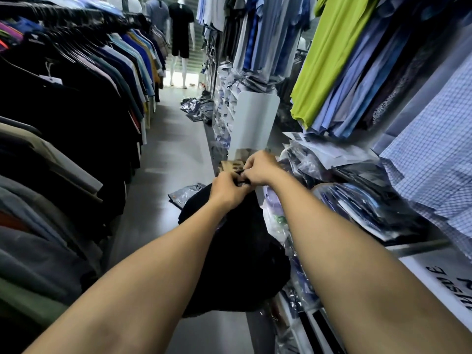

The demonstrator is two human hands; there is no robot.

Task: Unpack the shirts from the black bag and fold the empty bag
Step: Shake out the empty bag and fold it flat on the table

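Working at the gathered top of the black bag point(237, 264), both hands meet out in front of the person, at the aisle edge of the shelving on the right. Left hand point(228, 191): fingers curled, pinching the bunched dark material just under the top. Right hand point(259, 168): fingers curled over the same bunch from above, touching the left hand. Whether they work a knot or only a twist cannot be told; the fingers cover it. The bag hangs below the hands, full and rounded, its right side against the packaged shirts point(357, 200) heaped on the shelf. Its underside looks clear of the floor point(173, 149), though the forearms hide part of it. Mouth closed; no shirt from the bag in view. Judgement: the first step is in hand, opening the bag. Unpacking is not yet begun and folding is a long way off. Next move, as I read it: one hand must take the weight at the neck while the other frees the tie with its fingertips, then the mouth has to be spread wide enough to reach in. A resting place for the load would help, but the shelf is crowded with slippery plastic packets that could slide. The rack of hanging shirts point(76, 111) closes the aisle on the left, so room to swing the bag is small.
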